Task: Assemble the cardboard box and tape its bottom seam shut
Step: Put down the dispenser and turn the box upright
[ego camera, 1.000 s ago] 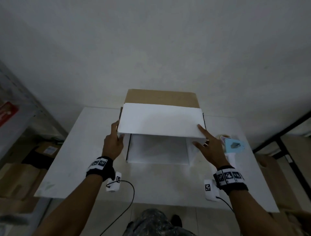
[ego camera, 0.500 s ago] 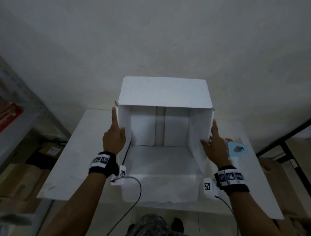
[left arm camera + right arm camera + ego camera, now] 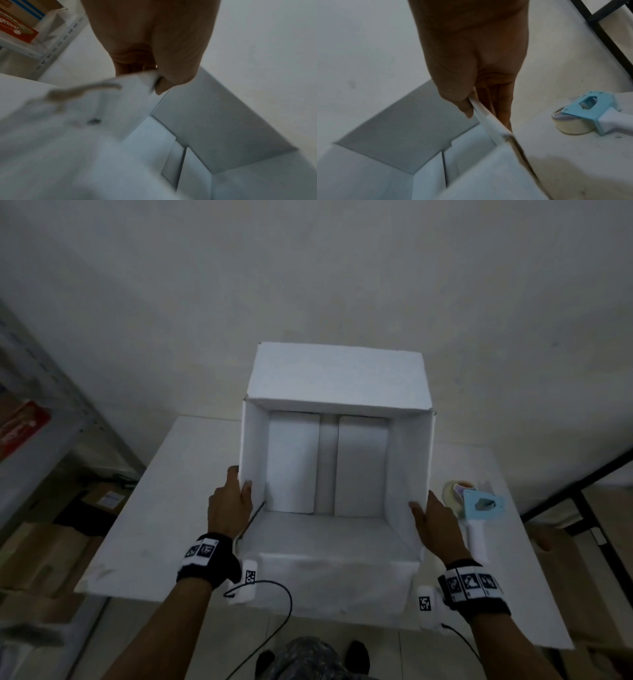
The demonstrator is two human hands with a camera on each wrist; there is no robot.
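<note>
Plain white wall [image 3: 308,268] at 12 o'clock; white surface [image 3: 164,508] below; metal shelving [image 3: 51,412] with cartons at 9; dim light.

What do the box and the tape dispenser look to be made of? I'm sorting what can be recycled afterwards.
The box looks like white-faced cardboard with a matte finish: its thin wall shows a pale board edge where the right hand pinches it. The tape dispenser seems to be moulded plastic, with a smooth light-blue frame and white handle; the roll on it looks like glossy, translucent beige film.

Open white box [image 3: 337,463] on table
</note>
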